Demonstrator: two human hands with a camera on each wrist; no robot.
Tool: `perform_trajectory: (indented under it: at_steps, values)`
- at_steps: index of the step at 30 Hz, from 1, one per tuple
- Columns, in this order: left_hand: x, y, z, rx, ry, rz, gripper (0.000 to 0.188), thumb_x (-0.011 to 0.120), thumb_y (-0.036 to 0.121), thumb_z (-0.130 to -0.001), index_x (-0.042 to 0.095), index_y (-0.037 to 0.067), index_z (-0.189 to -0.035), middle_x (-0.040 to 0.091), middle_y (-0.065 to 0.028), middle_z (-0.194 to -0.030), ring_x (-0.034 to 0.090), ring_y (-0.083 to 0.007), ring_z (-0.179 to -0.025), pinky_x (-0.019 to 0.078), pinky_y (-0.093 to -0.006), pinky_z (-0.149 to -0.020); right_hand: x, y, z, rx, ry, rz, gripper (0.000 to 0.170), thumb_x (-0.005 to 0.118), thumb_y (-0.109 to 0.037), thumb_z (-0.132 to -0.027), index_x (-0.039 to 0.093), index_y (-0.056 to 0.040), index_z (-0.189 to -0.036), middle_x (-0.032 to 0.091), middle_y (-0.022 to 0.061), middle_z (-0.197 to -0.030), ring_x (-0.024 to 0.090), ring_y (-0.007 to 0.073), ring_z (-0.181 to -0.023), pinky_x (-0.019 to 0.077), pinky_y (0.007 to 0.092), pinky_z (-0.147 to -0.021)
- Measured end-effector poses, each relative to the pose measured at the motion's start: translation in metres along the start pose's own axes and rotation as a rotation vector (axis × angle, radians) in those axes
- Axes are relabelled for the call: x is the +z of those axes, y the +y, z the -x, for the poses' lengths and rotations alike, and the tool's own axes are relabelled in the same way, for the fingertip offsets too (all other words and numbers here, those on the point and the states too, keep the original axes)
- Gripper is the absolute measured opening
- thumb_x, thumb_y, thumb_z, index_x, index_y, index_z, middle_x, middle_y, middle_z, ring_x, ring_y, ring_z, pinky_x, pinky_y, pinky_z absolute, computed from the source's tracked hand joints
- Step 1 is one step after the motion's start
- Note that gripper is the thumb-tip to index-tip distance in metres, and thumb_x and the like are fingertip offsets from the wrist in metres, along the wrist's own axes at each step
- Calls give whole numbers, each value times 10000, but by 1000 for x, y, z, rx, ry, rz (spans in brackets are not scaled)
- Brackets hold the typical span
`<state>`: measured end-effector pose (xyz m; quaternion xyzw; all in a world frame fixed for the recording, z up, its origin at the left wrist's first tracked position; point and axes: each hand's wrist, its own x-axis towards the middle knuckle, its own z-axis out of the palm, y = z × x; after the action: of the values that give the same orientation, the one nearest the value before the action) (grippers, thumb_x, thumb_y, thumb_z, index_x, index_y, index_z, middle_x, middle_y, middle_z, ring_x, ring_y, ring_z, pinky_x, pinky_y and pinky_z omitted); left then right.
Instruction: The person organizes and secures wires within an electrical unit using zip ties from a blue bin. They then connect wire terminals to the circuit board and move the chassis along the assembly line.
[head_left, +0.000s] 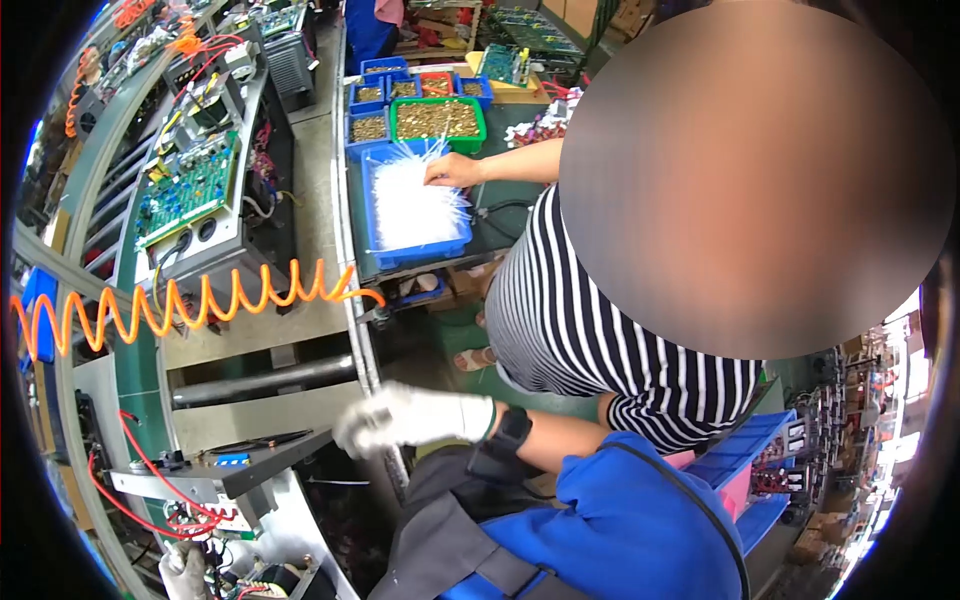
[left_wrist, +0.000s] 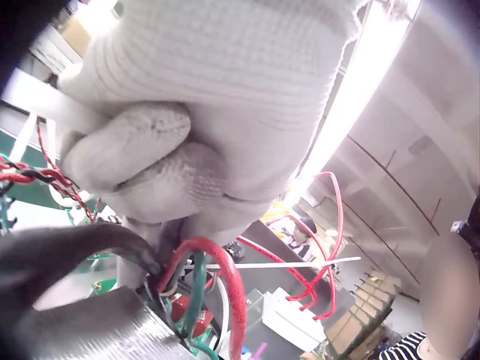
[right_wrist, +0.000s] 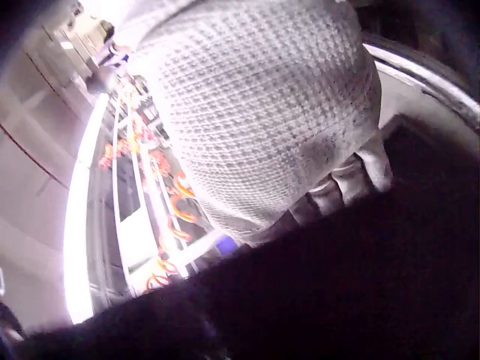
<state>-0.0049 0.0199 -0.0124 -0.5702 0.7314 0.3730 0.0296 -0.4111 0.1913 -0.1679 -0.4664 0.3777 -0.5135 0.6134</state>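
My left hand (head_left: 183, 572), in a white knit glove, is low at the left of the head view, beside an opened electrical unit. In the left wrist view its curled fingers (left_wrist: 150, 142) grip a bundle of red, green and white wires (left_wrist: 196, 292). From that bundle a thin white cable tie (left_wrist: 300, 264) sticks out sideways. My gloved right hand (head_left: 410, 415), blurred, hangs over the bench edge to the right of the unit's metal panel (head_left: 225, 470). Its fingers bend downward in the right wrist view, where a dark shape covers the palm side; I cannot tell whether it holds anything.
An orange coiled hose (head_left: 190, 305) stretches across the conveyor. Ahead, a person in a striped garment (head_left: 620, 320) reaches into a blue bin (head_left: 372, 215) of white cable ties. Small-parts bins, including a green one (head_left: 482, 135), stand behind it. Another unit with a green circuit board (head_left: 190, 190) sits farther up.
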Motion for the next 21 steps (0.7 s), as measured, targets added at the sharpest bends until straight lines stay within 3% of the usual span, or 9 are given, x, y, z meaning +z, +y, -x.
perform_trajectory:
  at_steps: [1, 3, 4, 6, 8, 10, 16, 18, 21]
  values:
    - [2, 3, 1, 54, 2, -45, 323, 525, 154, -970, 549, -63, -1207, 629, -121, -1023, 576, -179, -875, 462, -279, -747, -12, -23, -1, -182, 189, 147, 335, 626, -269, -939, 625, -15, -1158, 672, 46, -1011, 610, 116, -902, 506, 285, -814]
    - [1, 10, 4, 189, -28, -221, 361, 519, 140, -969, 508, -51, -1276, 607, -125, -1106, 569, -164, -891, 459, -271, -746, -39, -59, -7, -221, 228, -43, 535, 643, -259, -923, 462, -35, -1373, 628, 78, -1089, 603, 117, -942, 500, 278, -858]
    - [2, -7, -3, 236, -52, -179, 357, 517, 141, -968, 526, -37, -1277, 611, -109, -1113, 561, -153, -881, 452, -265, -746, -41, -83, -4, -226, 213, -126, 563, 642, -273, -922, 434, -40, -1391, 606, 88, -1110, 601, 124, -962, 493, 287, -889]
    - [4, -2, -2, 105, -87, -45, 349, 519, 136, -968, 544, -27, -1275, 612, -89, -1117, 553, -140, -859, 446, -261, -729, -35, -100, -1, -270, 66, -199, 520, 625, -181, -939, 416, -37, -1394, 642, 51, -1028, 582, 98, -949, 486, 257, -847]
    - [22, 65, 18, -107, -49, 381, 336, 540, 134, -955, 565, -1, -1262, 612, -60, -1109, 549, -117, -840, 436, -245, -699, -24, -91, -1, -211, -9, 255, 487, 634, -292, -938, 508, -8, -1313, 652, 60, -1047, 588, 132, -976, 482, 303, -878]
    - [30, 12, -6, 60, 88, 448, 189, 531, 45, -847, 677, -26, -945, 593, 33, -738, 505, -42, -632, 422, -222, -581, 2, -64, -2, -77, -104, 216, 432, 620, -296, -943, 567, 12, -1242, 654, 73, -1080, 587, 134, -997, 480, 311, -889]
    - [15, 26, -3, 1, 8, 55, 220, 544, 102, -761, 599, -13, -940, 538, 13, -701, 450, -73, -605, 375, -262, -543, 69, -29, -16, 24, -404, 196, 443, 604, -307, -940, 572, 18, -1239, 647, 115, -1129, 604, 192, -1029, 479, 340, -897]
    - [10, 31, 0, -102, 2, 32, 167, 538, 130, -773, 591, -5, -854, 536, 18, -688, 445, -72, -574, 352, -266, -515, 76, -15, -23, -18, -439, 259, 447, 602, -319, -945, 572, 17, -1239, 647, 119, -1131, 602, 203, -1036, 478, 347, -901]
    - [8, 7, 8, -60, 6, 188, 174, 567, 166, -801, 606, 8, -863, 532, 17, -688, 440, -67, -571, 347, -265, -504, 87, -17, -11, -63, -399, 307, 458, 577, -359, -960, 576, 16, -1223, 644, 131, -1131, 600, 210, -1047, 474, 357, -913]
